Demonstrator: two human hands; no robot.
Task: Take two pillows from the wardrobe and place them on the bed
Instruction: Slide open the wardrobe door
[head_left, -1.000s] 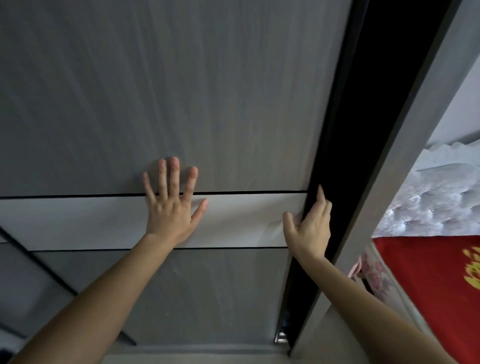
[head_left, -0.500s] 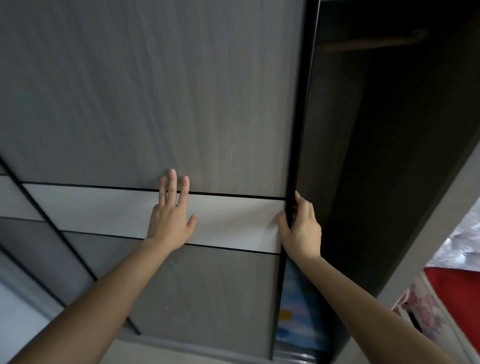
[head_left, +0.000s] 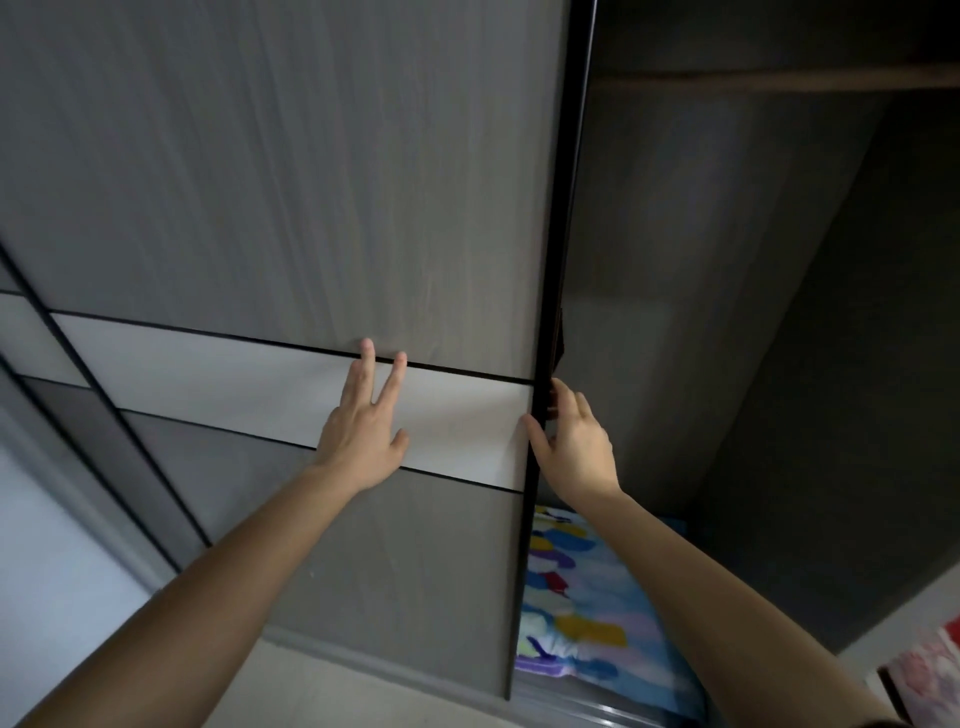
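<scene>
Colourful pillow (head_left: 597, 597) low in the open wardrobe (head_left: 727, 312)

It lies at the bottom, just right of the sliding door (head_left: 311, 182). The right hand (head_left: 574, 447) curls around the door's dark edge; the left hand (head_left: 363, 436) lies flat, fingers spread, on its pale band.

Sliding door (head_left: 291, 218) filling nine to twelve o'clock, open wardrobe (head_left: 779, 312) from one to four o'clock, patterned pillow (head_left: 587, 613) inside its bottom at five o'clock, just behind the door's edge
</scene>
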